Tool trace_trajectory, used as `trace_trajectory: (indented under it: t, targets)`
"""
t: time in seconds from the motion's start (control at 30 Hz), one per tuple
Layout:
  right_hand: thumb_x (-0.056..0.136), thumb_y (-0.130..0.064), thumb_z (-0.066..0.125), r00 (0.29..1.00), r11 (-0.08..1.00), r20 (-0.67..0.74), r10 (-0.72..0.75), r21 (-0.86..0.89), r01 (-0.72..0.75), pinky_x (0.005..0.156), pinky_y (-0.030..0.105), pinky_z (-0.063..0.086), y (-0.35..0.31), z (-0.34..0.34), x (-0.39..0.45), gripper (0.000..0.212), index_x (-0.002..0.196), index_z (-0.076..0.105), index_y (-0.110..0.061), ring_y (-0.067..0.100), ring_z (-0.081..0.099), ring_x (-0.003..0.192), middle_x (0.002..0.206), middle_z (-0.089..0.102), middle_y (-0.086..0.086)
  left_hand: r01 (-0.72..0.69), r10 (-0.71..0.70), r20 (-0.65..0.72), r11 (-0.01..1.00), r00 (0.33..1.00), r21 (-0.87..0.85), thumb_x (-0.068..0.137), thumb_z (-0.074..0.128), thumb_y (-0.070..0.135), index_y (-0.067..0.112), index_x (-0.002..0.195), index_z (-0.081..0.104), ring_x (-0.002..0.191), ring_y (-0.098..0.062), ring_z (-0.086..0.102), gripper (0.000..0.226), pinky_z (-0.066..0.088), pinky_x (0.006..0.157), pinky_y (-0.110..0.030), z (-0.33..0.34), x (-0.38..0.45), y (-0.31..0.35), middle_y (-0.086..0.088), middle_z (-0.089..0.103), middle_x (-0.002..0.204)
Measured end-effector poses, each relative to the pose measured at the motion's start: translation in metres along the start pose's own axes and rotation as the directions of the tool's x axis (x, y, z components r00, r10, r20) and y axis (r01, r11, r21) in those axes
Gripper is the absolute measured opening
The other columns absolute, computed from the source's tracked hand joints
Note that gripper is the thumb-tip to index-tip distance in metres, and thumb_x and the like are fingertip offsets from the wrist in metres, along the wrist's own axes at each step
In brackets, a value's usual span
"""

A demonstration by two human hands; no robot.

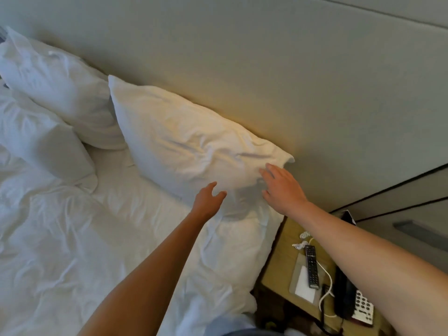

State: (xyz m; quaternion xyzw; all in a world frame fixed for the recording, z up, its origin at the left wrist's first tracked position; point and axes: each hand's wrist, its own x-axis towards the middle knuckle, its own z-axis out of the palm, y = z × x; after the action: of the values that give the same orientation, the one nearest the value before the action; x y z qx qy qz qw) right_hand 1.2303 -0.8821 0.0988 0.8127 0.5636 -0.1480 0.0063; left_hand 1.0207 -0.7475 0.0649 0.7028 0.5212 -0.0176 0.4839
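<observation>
Fingers (268, 172) of the right hand (283, 187) rested loosely on a pillow (184, 141); the left hand (208, 200) hovered unclenched beside it.

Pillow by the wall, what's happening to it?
A person is reaching with both hands for the white pillow that leans against the wall. The right hand touches its near corner. The left hand is spread open at its lower edge, not gripping. Another pillow leans further along the rumpled bed.

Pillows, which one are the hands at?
The pillow nearest the nightstand, against the headboard; the right hand touches its corner. The other two pillows lie farther left.
</observation>
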Motion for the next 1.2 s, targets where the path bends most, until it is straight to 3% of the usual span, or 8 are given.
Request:
trace_trajectory:
  t: [0.2, 0.3, 0.37, 0.5, 0.73, 0.83, 1.0, 1.2]
  targets:
    - [0.103, -0.039, 0.059, 0.998, 0.851, -0.016, 0.058, 0.523, -0.041, 0.113, 0.037, 0.043, -0.015, 0.019, -0.102, 0.061, 0.159, 0.038, -0.026, 0.016, 0.044, 0.145, 0.158, 0.049, -0.004, 0.083, -0.113, -0.101, 0.959, 0.988, -0.271, 0.097, 0.063, 0.044, 0.024, 0.144, 0.057, 0.129, -0.024, 0.058, 0.051, 0.05, 0.101, -0.039, 0.049, -0.122, -0.026, -0.008, 0.058, 0.146]
    - [0.102, -0.038, 0.064, 0.998, 0.727, 0.014, 0.062, 0.685, -0.054, 0.101, 0.028, 0.046, -0.009, 0.038, -0.165, 0.047, 0.146, 0.052, -0.029, 0.005, 0.057, 0.126, 0.137, 0.062, -0.01, 0.099, -0.164, -0.152, 0.926, 0.975, -0.366, 0.097, 0.062, 0.043, 0.025, 0.136, 0.063, 0.118, -0.018, 0.063, 0.043, 0.05, 0.087, -0.03, 0.077, -0.187, -0.044, -0.003, 0.066, 0.133]
    - [0.102, -0.035, 0.065, 0.996, 0.663, 0.073, 0.054, 0.743, -0.09, 0.097, 0.029, 0.053, 0.0, 0.054, -0.204, 0.035, 0.136, 0.06, -0.028, -0.001, 0.062, 0.112, 0.122, 0.067, -0.013, 0.105, -0.202, -0.182, 0.894, 0.962, -0.436, 0.098, 0.062, 0.042, 0.024, 0.13, 0.066, 0.115, -0.017, 0.066, 0.037, 0.056, 0.092, -0.037, 0.099, -0.231, -0.056, 0.0, 0.069, 0.126]
    - [0.103, -0.03, 0.065, 0.977, 0.675, 0.211, -0.026, 0.725, -0.138, 0.089, 0.031, 0.059, 0.013, 0.092, -0.268, 0.012, 0.113, 0.071, -0.025, -0.002, 0.067, 0.095, 0.101, 0.072, -0.012, 0.126, -0.317, -0.227, 0.792, 0.921, -0.597, 0.1, 0.06, 0.032, 0.023, 0.119, 0.071, 0.105, -0.015, 0.071, 0.024, 0.061, 0.092, -0.043, 0.142, -0.319, -0.083, 0.001, 0.074, 0.111]
    - [0.101, -0.037, 0.065, 0.879, 0.752, 0.374, -0.296, 0.658, -0.027, 0.081, 0.03, 0.057, -0.038, 0.143, -0.351, 0.008, 0.101, 0.072, -0.033, 0.007, 0.072, 0.093, 0.094, 0.076, -0.011, 0.103, -0.553, -0.329, 0.61, 0.765, -0.786, 0.103, 0.058, 0.031, 0.022, 0.113, 0.072, 0.094, -0.013, 0.076, 0.019, 0.063, 0.083, -0.037, 0.192, -0.481, -0.152, 0.001, 0.078, 0.102]
    - [0.101, -0.037, 0.065, 0.826, 0.761, 0.384, -0.412, 0.644, 0.08, 0.074, 0.023, 0.05, -0.089, 0.153, -0.379, 0.01, 0.093, 0.071, -0.036, 0.003, 0.07, 0.088, 0.087, 0.075, -0.012, 0.089, -0.638, -0.359, 0.559, 0.681, -0.824, 0.104, 0.057, 0.031, 0.023, 0.114, 0.07, 0.094, -0.012, 0.076, 0.019, 0.063, 0.082, -0.035, 0.211, -0.548, -0.185, 0.002, 0.078, 0.102]
    - [0.101, -0.04, 0.063, 0.68, 0.722, 0.39, -0.62, 0.623, 0.302, 0.081, 0.037, 0.06, -0.204, 0.168, -0.43, 0.012, 0.097, 0.072, -0.033, 0.006, 0.071, 0.087, 0.09, 0.075, -0.013, 0.002, -0.787, -0.357, 0.414, 0.504, -0.91, 0.104, 0.058, 0.029, 0.023, 0.111, 0.072, 0.093, -0.013, 0.076, 0.017, 0.061, 0.077, -0.029, 0.241, -0.651, -0.239, 0.003, 0.079, 0.099]
    - [0.102, -0.04, 0.061, 0.514, 0.62, 0.377, -0.771, 0.628, 0.47, 0.086, 0.038, 0.061, -0.355, 0.195, -0.498, 0.015, 0.104, 0.072, -0.03, 0.009, 0.073, 0.089, 0.094, 0.076, -0.012, -0.108, -0.889, -0.314, 0.295, 0.334, -0.949, 0.104, 0.058, 0.025, 0.022, 0.105, 0.075, 0.09, -0.016, 0.076, 0.017, 0.063, 0.08, -0.037, 0.253, -0.746, -0.322, -0.002, 0.079, 0.096]
